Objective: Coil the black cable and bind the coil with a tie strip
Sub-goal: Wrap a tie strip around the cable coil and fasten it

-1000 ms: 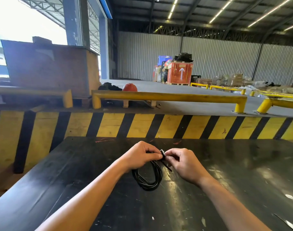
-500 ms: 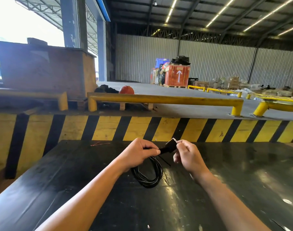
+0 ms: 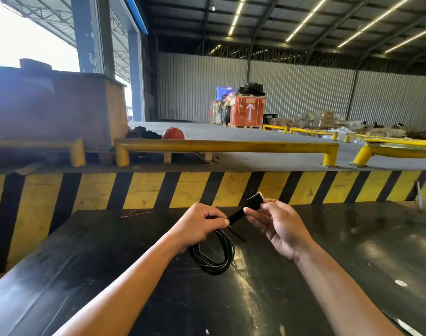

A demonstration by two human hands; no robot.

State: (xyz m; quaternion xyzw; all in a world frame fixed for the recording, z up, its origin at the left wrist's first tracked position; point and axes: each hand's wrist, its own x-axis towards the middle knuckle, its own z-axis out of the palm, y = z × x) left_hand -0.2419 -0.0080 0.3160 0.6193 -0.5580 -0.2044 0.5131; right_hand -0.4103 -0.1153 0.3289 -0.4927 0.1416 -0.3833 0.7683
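A small coil of black cable [image 3: 215, 259] hangs from my left hand [image 3: 198, 225], which grips the top of the loops above the black table [image 3: 110, 275]. A thin loose cable end sticks out to the right just below my fingers. A black tie strip [image 3: 245, 209] runs taut from my left fingers up and right to my right hand [image 3: 278, 225]. The thumb and fingertips of that hand pinch the strip's wider free end, which shows a pale tip.
A yellow-and-black striped barrier [image 3: 207, 189] stands along the table's far edge. Beyond it lie yellow guard rails [image 3: 226, 146], an orange crate [image 3: 247, 111] and a brown wooden box [image 3: 54, 105]. Small white specks dot the table at right.
My right hand has pulled the tie strip out up and to the right, away from the coil. Both hands have lifted slightly; the coil still hangs from my left hand.
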